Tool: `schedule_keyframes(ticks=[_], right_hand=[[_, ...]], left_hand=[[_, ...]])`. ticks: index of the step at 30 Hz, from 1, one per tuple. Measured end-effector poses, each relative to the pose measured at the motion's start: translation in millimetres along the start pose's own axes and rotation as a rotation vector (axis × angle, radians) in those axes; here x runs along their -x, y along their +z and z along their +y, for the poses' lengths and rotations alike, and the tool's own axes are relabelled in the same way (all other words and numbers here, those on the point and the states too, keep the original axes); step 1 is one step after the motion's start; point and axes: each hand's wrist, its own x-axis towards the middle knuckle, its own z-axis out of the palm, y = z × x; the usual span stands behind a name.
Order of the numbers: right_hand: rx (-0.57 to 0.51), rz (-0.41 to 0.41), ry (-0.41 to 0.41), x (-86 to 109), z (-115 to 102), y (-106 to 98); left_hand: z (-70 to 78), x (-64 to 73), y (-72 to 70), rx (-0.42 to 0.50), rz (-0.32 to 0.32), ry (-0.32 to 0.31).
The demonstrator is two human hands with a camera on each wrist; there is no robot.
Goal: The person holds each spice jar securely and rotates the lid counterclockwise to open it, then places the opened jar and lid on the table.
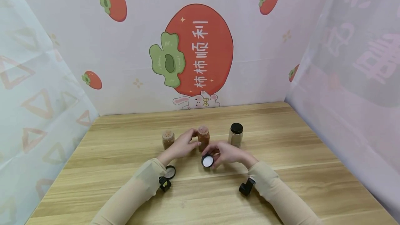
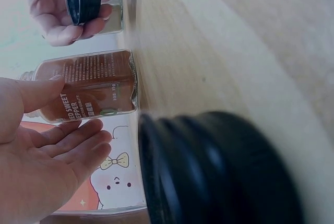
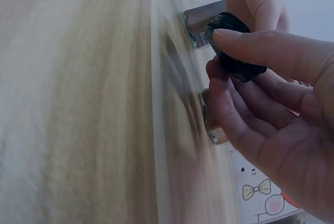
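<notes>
Black lid (image 1: 207,161) sits pinched in the right hand (image 1: 226,152), fingers (image 3: 236,115) curled.

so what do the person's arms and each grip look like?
Left sleeve and right sleeve: long, plain, pale beige, ending near the wrists. Left wrist unit and right wrist unit: small, black; the left one carries a yellow mark. Left grip and right grip: bare hands, no gloves or rings visible. No cables visible.

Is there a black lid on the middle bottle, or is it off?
Off. The middle bottle shows its holed top uncovered, and the right hand holds a black lid.
</notes>
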Motion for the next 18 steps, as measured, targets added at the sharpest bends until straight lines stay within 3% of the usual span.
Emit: schedule_keyframes(ticks=[8,18], right_hand=[[0.088,-0.017,0.03,-2.0,0.2,5.0],[0.181,-0.038,-0.01,-5.6,11.7,6.5]], left_hand=[[3.7,1.5,-1.2,0.029,0.01,-0.006],[2.4,0.9,-1.2,0.011,-0.005,-0.011]])
